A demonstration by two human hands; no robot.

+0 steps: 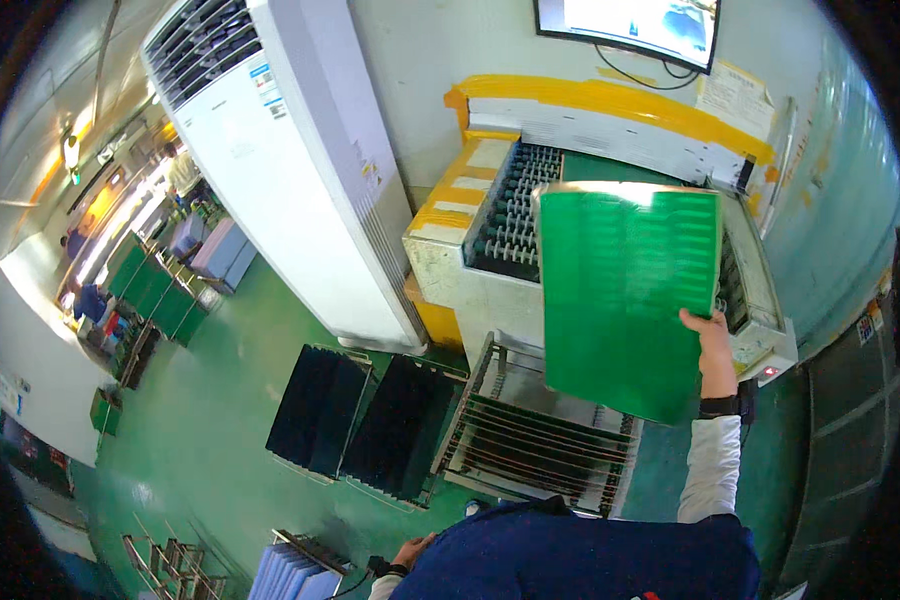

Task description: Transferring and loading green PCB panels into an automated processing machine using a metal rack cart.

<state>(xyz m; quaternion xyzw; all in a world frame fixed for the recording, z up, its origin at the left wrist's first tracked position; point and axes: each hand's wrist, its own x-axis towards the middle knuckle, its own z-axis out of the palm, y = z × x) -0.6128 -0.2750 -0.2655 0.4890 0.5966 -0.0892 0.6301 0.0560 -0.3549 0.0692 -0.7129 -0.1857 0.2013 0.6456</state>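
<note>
A large flat green panel (625, 300) is held up over the front of the roller machine, with glare along its top edge. My right hand (708, 345) grips it by its right edge, thumb on the near face; the other fingers are behind it. My left hand (410, 552) hangs low beside my body, away from the panel, and its fingers are partly hidden. Behind the panel, the roller conveyor machine (435, 255) shows rows of dark rollers (515, 215) and yellow tape. Another green panel (610, 170) lies on the rollers, partly covered by the held one.
Below the machine stands a slotted metal rack (540, 445) holding several panels on edge. Two racks of dark panels (320, 410) (400, 425) are left of it. A white air conditioner (280, 170) rises at left. Bluish panels (290, 575) stand low. People work far left.
</note>
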